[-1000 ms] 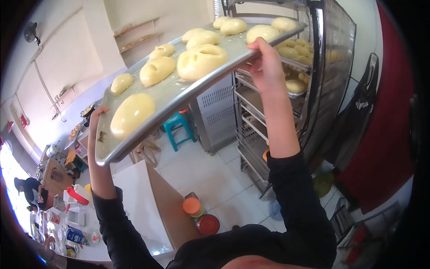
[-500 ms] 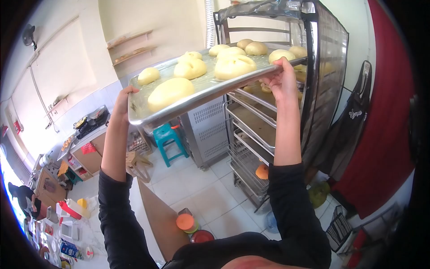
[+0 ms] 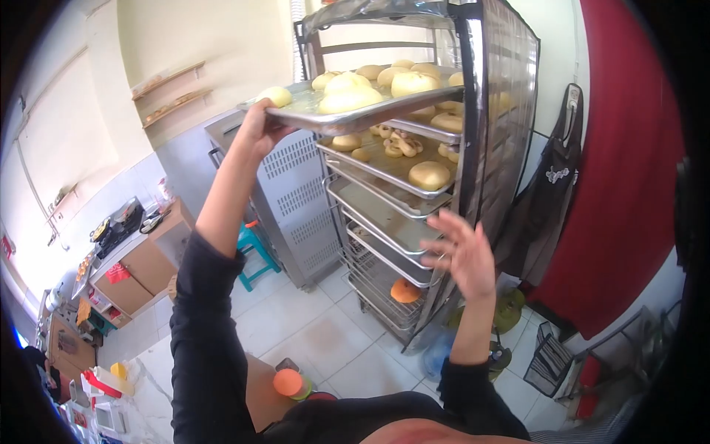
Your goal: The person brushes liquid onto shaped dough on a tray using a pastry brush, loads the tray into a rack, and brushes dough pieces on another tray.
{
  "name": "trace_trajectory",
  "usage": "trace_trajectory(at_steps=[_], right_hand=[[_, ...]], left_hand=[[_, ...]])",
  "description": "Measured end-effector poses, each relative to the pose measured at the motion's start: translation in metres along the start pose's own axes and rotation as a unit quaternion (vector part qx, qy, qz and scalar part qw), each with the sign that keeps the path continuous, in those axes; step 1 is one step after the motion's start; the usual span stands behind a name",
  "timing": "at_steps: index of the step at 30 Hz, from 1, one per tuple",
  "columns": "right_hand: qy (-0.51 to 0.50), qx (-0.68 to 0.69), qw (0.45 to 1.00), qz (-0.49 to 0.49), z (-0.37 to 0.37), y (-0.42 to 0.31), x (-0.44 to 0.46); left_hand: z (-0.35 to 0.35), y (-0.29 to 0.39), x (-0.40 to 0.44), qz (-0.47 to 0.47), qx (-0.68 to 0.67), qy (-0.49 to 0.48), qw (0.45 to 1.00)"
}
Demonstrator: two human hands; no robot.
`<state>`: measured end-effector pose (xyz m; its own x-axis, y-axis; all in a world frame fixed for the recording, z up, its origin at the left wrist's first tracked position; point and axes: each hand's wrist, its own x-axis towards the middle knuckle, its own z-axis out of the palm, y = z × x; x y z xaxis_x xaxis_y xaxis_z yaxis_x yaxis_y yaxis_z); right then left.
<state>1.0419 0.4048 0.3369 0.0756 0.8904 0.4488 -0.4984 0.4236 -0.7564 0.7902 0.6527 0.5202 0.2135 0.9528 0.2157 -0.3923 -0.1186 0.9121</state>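
One tray of dough, partly inside rack; left hand pinches its edge; right hand, spread, below.

The person wears a plain black top, its cloth dark and matte across the chest. The left sleeve is loose and creased, bunching in soft folds where it ends near the elbow, and the right sleeve is the same black with an uneven, rumpled edge. Below them the forearms are bare, as are the left hand and right hand.
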Motion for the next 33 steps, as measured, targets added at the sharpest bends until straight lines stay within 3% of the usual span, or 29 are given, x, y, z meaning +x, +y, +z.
trace_trajectory(at_steps=[2,6,12,17,20,21,23,25,26,27,28,29,33], right_hand=[[0.022,-0.037,0.999,0.006,-0.028,0.028,-0.04],[0.053,0.021,0.99,0.132,-0.055,0.069,-0.122],[0.115,-0.041,0.982,0.146,-0.067,0.077,-0.168],[0.158,-0.054,0.977,0.129,-0.078,0.073,-0.167],[0.159,-0.057,0.976,0.137,-0.088,0.08,-0.169],[0.161,-0.062,0.974,0.145,-0.092,0.082,-0.173],[0.18,-0.059,0.97,0.152,-0.096,0.083,-0.176],[0.194,-0.052,0.968,0.151,-0.094,0.082,-0.173],[0.189,-0.054,0.969,0.149,-0.093,0.082,-0.171],[0.184,-0.058,0.97,0.148,-0.093,0.08,-0.168],[0.179,-0.065,0.97,0.148,-0.092,0.077,-0.165],[0.168,-0.076,0.971,0.151,-0.089,0.073,-0.16],[0.109,-0.105,0.978,0.139,-0.071,0.063,-0.123]], left_hand=[[0.027,-0.017,0.025,-0.006,0.001,-0.014,1.0],[0.076,-0.047,0.073,-0.011,-0.025,-0.043,0.999],[0.132,-0.069,0.109,-0.051,-0.046,-0.059,0.996],[0.159,-0.08,0.111,-0.055,0.085,-0.023,0.995],[0.145,-0.097,0.138,-0.022,0.206,-0.06,0.976],[0.138,-0.101,0.126,-0.009,0.215,-0.036,0.976],[0.117,-0.134,0.098,0.105,0.361,0.191,0.907],[0.091,-0.189,0.066,0.173,0.352,0.193,0.899],[0.089,-0.221,0.061,0.087,0.259,0.212,0.938],[0.087,-0.239,0.05,0.019,0.083,0.135,0.987],[0.094,-0.235,0.029,-0.046,-0.02,0.079,0.996],[0.103,-0.228,0.012,-0.035,-0.127,0.027,0.991],[0.105,-0.228,0.016,-0.098,-0.109,0.048,0.988]])
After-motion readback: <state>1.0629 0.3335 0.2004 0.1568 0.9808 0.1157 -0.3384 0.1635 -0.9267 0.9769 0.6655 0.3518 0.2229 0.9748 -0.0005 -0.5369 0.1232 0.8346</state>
